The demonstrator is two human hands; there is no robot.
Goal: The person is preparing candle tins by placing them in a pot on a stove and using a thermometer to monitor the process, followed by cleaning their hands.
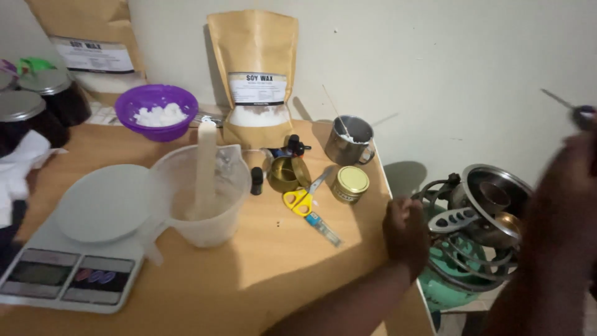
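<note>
My left hand [407, 231] is curled into a fist at the table's right edge, right beside the black pot support of a green gas stove [460, 274]. Nothing shows in it. My right hand [575, 158] is raised at the far right, blurred. It grips a small dark thing with a thin metal tip [559, 99], too blurred to name. On the stove sits a steel pot [494, 186] with a smaller vessel inside it.
On the wooden table [249, 274] are a kitchen scale [81, 249], a plastic jug with a pale stick [205, 193], a purple bowl of white flakes [157, 112], a brown pouch [256, 74], a steel cup [349, 140], two gold tins, yellow scissors [301, 199] and dark jars.
</note>
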